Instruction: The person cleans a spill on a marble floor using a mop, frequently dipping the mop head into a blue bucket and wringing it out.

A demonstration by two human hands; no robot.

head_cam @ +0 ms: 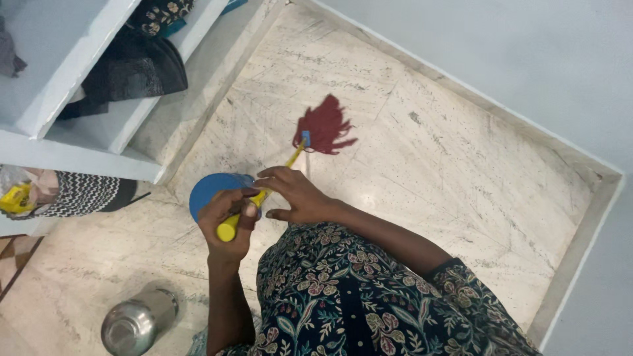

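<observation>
We grip the light, stiff yellow mop handle [264,198] with 2 hands: left hand [231,221] wrapped near its end, right hand [297,196] pinching higher; its soft red mop head [324,126] rests on the marble floor [461,165].

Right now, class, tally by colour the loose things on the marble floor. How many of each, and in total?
Yellow-handled mop with dark red head: 1
Blue round lid: 1
Silver steel pot: 1
Total: 3
</observation>
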